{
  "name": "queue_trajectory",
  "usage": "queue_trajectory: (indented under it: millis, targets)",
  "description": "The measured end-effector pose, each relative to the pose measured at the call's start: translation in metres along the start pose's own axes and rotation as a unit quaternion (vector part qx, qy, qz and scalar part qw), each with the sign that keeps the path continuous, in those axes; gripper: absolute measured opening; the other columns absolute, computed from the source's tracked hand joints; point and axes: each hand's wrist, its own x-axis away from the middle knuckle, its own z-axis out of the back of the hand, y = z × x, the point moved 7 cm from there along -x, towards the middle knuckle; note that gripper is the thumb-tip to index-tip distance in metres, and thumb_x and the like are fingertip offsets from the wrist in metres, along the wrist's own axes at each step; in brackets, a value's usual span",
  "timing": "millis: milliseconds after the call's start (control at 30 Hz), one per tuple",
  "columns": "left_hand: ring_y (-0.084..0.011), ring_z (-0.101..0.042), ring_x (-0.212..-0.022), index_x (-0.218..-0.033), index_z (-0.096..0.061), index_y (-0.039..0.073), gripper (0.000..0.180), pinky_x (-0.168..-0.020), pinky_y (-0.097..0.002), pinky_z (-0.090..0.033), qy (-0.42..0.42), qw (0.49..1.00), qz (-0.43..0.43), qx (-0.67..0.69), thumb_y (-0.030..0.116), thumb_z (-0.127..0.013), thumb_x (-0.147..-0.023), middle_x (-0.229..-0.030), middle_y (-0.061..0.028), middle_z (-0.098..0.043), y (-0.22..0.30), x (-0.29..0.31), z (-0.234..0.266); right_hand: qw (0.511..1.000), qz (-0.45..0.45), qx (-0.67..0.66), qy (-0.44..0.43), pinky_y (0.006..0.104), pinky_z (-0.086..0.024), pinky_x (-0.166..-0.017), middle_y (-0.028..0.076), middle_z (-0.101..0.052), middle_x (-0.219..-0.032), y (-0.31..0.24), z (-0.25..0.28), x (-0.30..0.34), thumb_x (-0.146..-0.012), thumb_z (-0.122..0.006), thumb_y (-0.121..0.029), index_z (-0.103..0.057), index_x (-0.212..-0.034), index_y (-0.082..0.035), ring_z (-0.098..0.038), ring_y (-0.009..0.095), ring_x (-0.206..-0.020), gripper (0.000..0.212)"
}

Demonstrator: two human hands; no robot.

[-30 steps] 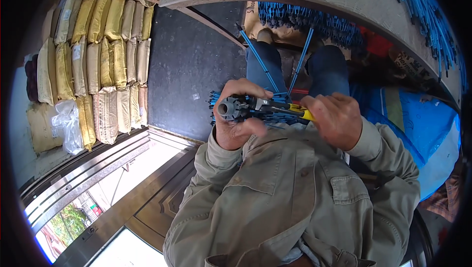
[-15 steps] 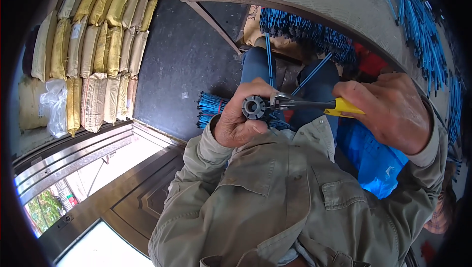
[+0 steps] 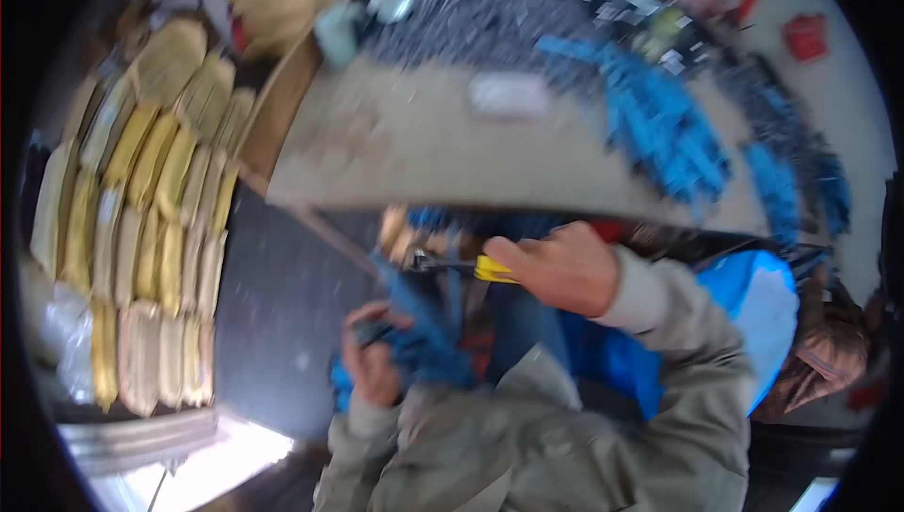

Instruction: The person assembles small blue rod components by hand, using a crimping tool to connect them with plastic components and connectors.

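The picture is smeared by motion. My right hand (image 3: pixel 570 272) is closed around yellow-handled pliers (image 3: pixel 494 269). Their metal jaws point left, below the table's near edge, and touch nothing that I can make out. Lower and to the left, my left hand (image 3: pixel 377 366) is closed around a dark round part (image 3: pixel 371 331), with thumb and fingers curled about it. Just right of that hand, a blurred blue bundle (image 3: pixel 419 324) lies over my legs; its rods cannot be told apart.
Ahead stands a table (image 3: pixel 377 149) bearing a heap of dark grey pieces (image 3: pixel 480 22) and a pile of blue rods (image 3: pixel 659 126). At right is a blue bag (image 3: pixel 753 295). Stacked sacks (image 3: pixel 141 220) line the left, beside a dark floor (image 3: pixel 273 324).
My view has swung up, bringing more of the tabletop into sight. The pliers have come away from the slotted dark part in my left hand; both hands are now farther apart.
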Motion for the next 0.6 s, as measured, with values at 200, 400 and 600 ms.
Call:
queue_trajectory:
  millis: [200,400,600]
  targets:
    - [-0.017,-0.056,-0.077,-0.11,-0.046,0.003,0.048,-0.074,-0.0292,-0.045,0.176,0.984,-0.009,0.032,0.046,-0.03,-0.096,-0.082,-0.0082,-0.059,0.045,-0.021,0.07,0.938,-0.142,0.315,-0.003,0.0292,-0.038,-0.043,0.002,-0.052,-0.057,0.099,-0.061,-0.001,-0.078,-0.056,-0.021,-0.052,-0.098,-0.012,-0.055,0.018,-0.048,0.022]
    - [-0.0201,-0.055,-0.082,-0.109,-0.048,0.006,0.054,-0.076,-0.0329,-0.046,0.333,0.904,-0.037,0.267,0.055,-0.035,-0.091,-0.088,-0.0052,-0.058,0.035,-0.018,0.143,0.924,-0.156,0.35,0.019,0.0312,-0.043,-0.049,0.002,-0.054,-0.063,0.125,-0.088,0.002,-0.079,-0.057,-0.035,-0.053,-0.104,-0.012,-0.057,0.019,-0.053,0.034]
    - [-0.0222,-0.054,-0.093,-0.107,-0.051,0.006,0.054,-0.084,-0.035,-0.044,0.267,0.877,-0.021,0.4,0.055,-0.036,-0.09,-0.097,-0.0074,-0.057,-0.026,-0.013,0.163,0.969,-0.125,0.197,0.078,0.0427,-0.041,-0.085,0.011,-0.051,-0.114,0.095,-0.07,-0.001,-0.071,-0.065,-0.045,-0.039,-0.131,-0.013,-0.052,0.025,-0.098,0.074]
